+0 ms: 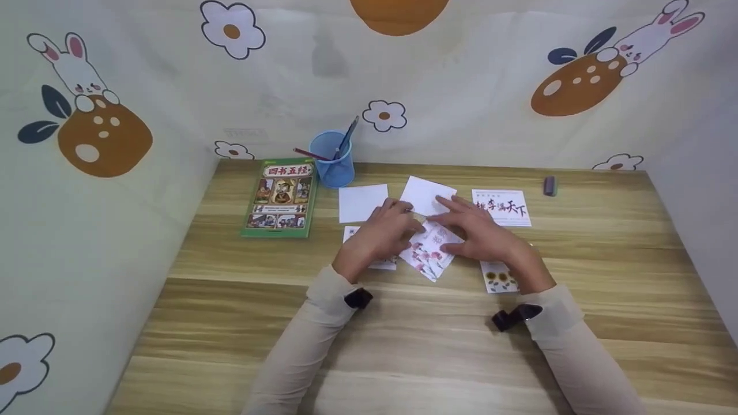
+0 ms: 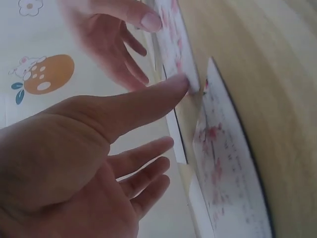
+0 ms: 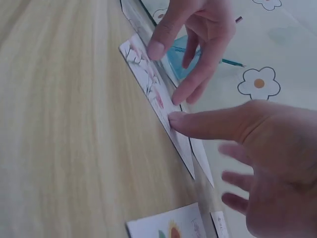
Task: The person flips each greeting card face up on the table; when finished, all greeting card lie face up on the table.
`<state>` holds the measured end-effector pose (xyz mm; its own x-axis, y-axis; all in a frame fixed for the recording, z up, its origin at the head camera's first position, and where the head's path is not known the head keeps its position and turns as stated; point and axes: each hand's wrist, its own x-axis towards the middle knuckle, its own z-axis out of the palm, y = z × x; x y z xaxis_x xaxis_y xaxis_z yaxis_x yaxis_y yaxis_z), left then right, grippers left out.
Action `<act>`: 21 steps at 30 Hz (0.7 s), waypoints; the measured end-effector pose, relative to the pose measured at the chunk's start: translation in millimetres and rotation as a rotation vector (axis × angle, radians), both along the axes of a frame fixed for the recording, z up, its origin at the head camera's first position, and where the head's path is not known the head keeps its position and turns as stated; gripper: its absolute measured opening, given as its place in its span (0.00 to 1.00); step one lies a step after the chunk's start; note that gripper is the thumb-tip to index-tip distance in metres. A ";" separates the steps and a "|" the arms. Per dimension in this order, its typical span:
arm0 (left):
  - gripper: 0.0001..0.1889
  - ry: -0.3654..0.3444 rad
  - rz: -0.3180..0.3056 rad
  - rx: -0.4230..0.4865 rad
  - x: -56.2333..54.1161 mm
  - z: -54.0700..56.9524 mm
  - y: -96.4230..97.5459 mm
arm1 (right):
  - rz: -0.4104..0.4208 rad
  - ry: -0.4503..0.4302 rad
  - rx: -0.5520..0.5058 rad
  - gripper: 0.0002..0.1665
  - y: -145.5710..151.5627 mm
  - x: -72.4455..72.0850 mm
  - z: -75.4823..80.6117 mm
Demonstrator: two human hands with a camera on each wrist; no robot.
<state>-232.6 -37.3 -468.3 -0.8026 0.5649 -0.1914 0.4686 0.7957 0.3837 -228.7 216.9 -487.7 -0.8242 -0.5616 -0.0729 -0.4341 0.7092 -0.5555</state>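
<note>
A card with pink flowers (image 1: 426,259) lies turned at an angle on the table, between my two hands. My left hand (image 1: 387,230) is at its left side, and the left thumb (image 2: 163,94) touches the card's printed face in the left wrist view. From the right side, my right hand (image 1: 478,230) reaches over the card, its thumb (image 3: 198,124) resting on the printed face. The other fingers of both hands extend loosely past the card. Just beyond it is a blank white card (image 1: 429,193), also tilted, close to the fingertips of both hands.
Another white card (image 1: 362,202) lies to the left, and a partly covered card (image 1: 385,265) sits under the left hand. Rightward are a calligraphy card (image 1: 501,208) and a sunflower card (image 1: 499,281). A green book (image 1: 281,199), blue pencil cup (image 1: 336,167) and small dark eraser-like block (image 1: 550,186) stand farther back.
</note>
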 end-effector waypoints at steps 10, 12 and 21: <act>0.33 -0.018 -0.033 0.062 3.6 -6.6 -9.4 | -0.002 0.018 0.008 0.27 -3.8 9.1 1.4; 0.27 -0.020 -0.032 0.106 2.9 -8.5 -11.5 | -0.002 0.029 0.005 0.29 -3.1 13.2 -0.2; 0.25 -0.049 -0.074 0.152 4.9 -10.9 -17.8 | -0.009 0.112 0.055 0.37 0.6 25.0 -6.9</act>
